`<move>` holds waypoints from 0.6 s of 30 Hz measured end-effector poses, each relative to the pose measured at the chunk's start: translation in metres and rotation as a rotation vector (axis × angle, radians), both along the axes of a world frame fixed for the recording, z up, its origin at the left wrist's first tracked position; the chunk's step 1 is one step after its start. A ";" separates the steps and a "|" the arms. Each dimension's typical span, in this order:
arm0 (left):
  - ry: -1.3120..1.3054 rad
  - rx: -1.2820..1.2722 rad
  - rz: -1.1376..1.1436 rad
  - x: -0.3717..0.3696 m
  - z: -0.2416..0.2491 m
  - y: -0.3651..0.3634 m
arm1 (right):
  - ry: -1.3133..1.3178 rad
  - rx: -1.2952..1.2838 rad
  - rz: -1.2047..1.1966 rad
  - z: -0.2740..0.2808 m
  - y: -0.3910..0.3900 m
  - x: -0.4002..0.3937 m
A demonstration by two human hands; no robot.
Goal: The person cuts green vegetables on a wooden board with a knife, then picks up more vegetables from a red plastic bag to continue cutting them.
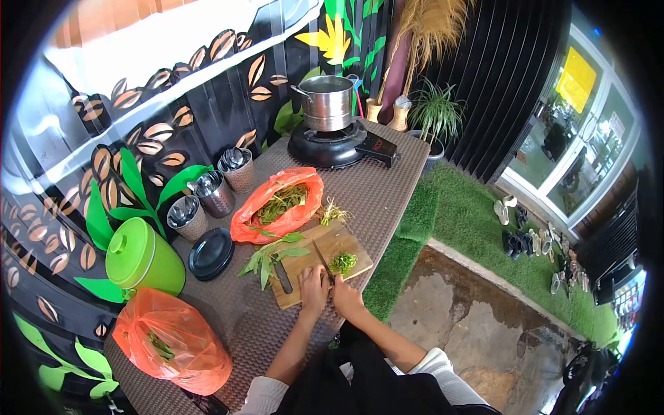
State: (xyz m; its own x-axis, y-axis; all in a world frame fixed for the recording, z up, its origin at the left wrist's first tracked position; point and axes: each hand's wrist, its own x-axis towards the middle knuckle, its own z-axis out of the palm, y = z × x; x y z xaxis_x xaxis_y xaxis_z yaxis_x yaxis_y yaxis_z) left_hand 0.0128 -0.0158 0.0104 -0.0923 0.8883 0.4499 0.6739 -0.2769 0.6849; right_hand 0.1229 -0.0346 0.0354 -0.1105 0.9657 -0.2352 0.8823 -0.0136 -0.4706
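On the wooden cutting board (303, 261), my right hand (348, 299) is closed around the handle of a knife (322, 256), its blade pointing away from me. My left hand (315, 289) sits close beside the blade with fingers bent down; whatever they press or hold is hidden. A small heap of chopped green herbs (343, 262) lies right of the blade. Leafy green stems (271, 259) spread over the board's left edge, next to a dark handle (282, 277). Pale trimmed root ends (334, 212) lie at the board's far edge.
Behind the board an open orange bag (277, 207) holds greens. A steel pot (326, 104) stands on a black portable stove (332, 146). Cutlery cups (214, 194), dark plates (211, 254), a green canister (144, 257) and another orange bag (173, 342) occupy the left side.
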 end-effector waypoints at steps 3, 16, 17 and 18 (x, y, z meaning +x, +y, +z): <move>0.049 0.014 0.005 -0.001 -0.002 -0.004 | -0.018 0.003 0.063 0.002 0.015 0.013; -0.286 -0.038 -0.007 0.000 -0.002 0.004 | 0.058 -0.024 0.046 -0.002 0.012 0.018; -0.285 -0.038 -0.006 0.001 -0.002 0.003 | 0.096 0.007 0.095 -0.007 0.019 0.026; -0.214 -0.035 0.005 0.001 -0.004 0.001 | 0.136 0.036 0.144 -0.008 0.021 0.031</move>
